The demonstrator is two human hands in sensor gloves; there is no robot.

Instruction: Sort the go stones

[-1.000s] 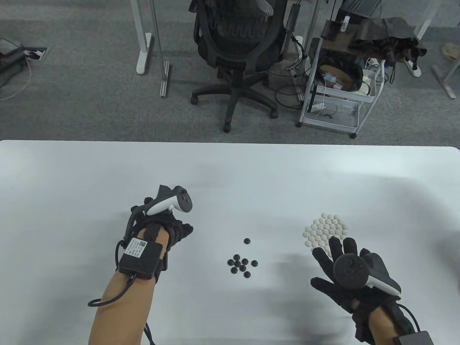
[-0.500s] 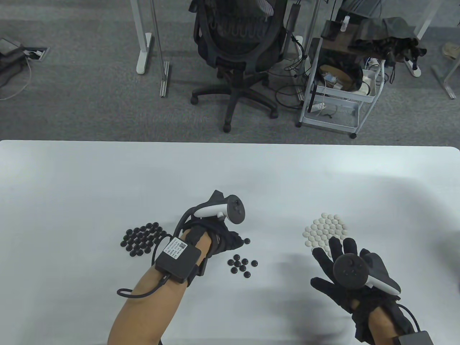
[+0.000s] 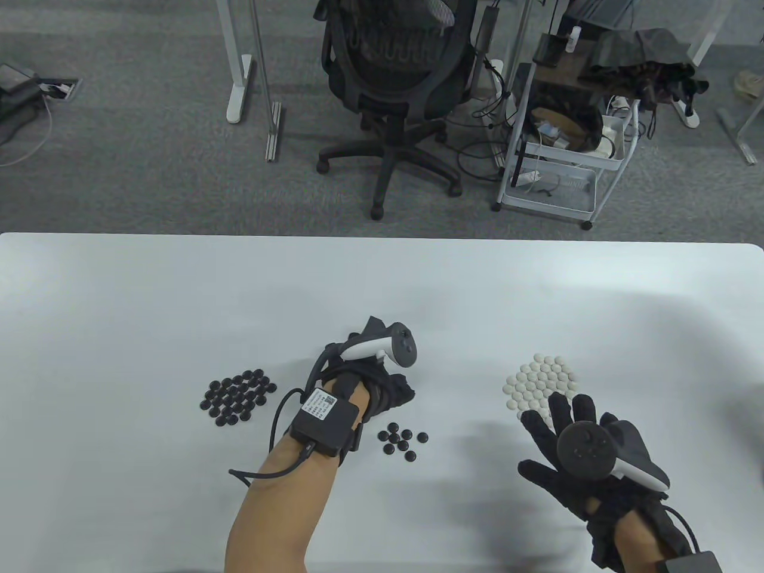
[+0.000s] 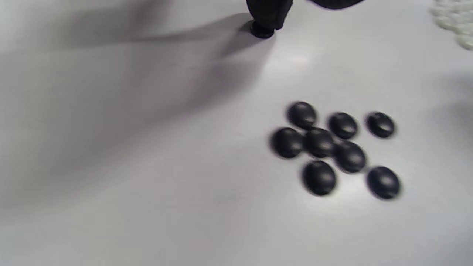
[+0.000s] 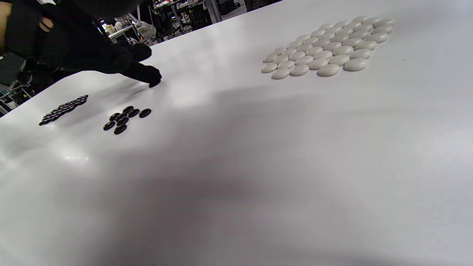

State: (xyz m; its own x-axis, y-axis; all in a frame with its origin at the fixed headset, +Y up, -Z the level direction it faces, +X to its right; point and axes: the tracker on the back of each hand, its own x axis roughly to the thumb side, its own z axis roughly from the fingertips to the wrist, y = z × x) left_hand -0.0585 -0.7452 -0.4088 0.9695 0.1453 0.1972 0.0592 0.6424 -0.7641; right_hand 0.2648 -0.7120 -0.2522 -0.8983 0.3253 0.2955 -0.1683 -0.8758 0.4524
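Centrally, 8 black stones (image 3: 403,441) clustered; 1 under left hand (image 3: 391,391).

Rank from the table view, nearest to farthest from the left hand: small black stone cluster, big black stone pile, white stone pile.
From the left hand:
1. Small black stone cluster, just below-right of it.
2. Big black stone pile, to its left.
3. White stone pile, far right, by the right hand.

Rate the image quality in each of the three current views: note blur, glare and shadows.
Table view: sharp and evenly lit, with soft shadows on the table beside both hands. Left wrist view: motion-blurred, the small black cluster smeared; a broad shadow falls from the left hand. Right wrist view: glare patches on the tabletop, a wide dark shadow in the foreground, the white stones crisp.
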